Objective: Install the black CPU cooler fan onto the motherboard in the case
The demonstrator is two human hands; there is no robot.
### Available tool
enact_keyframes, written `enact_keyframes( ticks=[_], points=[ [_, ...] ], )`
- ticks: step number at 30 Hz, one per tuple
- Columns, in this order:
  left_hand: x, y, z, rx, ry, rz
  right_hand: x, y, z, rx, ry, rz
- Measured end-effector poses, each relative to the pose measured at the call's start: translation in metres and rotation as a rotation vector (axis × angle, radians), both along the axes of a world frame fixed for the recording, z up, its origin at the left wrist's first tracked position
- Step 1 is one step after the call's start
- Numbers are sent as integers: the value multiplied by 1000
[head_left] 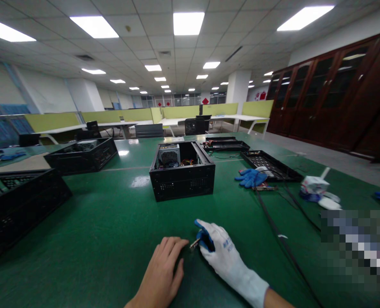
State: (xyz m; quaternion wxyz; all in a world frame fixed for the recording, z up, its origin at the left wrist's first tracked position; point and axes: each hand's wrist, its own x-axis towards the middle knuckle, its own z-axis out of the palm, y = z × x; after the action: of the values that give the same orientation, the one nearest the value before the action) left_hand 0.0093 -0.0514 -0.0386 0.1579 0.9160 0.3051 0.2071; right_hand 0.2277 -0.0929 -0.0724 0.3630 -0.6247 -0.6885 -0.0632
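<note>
My bare left hand (164,269) lies palm down on the green table mat (106,231), fingers stretched toward a small metal part (194,244). My right hand (218,252), in a white glove with blue fingertips, pinches that small part just right of my left fingertips. An open black computer case (182,171) stands on the mat a short way beyond both hands, its power supply and wires visible inside.
Two more black cases sit at the left (16,205) and back left (82,155). A case side panel (269,164), a blue glove (250,177), a black cable (279,235) and white wrapped items (314,186) lie at the right. Office desks and wooden cabinets stand behind.
</note>
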Motion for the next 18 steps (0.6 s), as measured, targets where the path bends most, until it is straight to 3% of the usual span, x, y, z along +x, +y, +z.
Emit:
enact_keyframes(
  ticks=[8,14,18],
  points=[
    [1,-1,-2,115,94,-70,-3,2,-7,-7,-18,35],
    [3,5,-8,219,-60,-185,-10,-7,19,-201,70,210],
    [0,9,-12,288,-116,-191,-13,-10,25,-201,108,270]
  ],
)
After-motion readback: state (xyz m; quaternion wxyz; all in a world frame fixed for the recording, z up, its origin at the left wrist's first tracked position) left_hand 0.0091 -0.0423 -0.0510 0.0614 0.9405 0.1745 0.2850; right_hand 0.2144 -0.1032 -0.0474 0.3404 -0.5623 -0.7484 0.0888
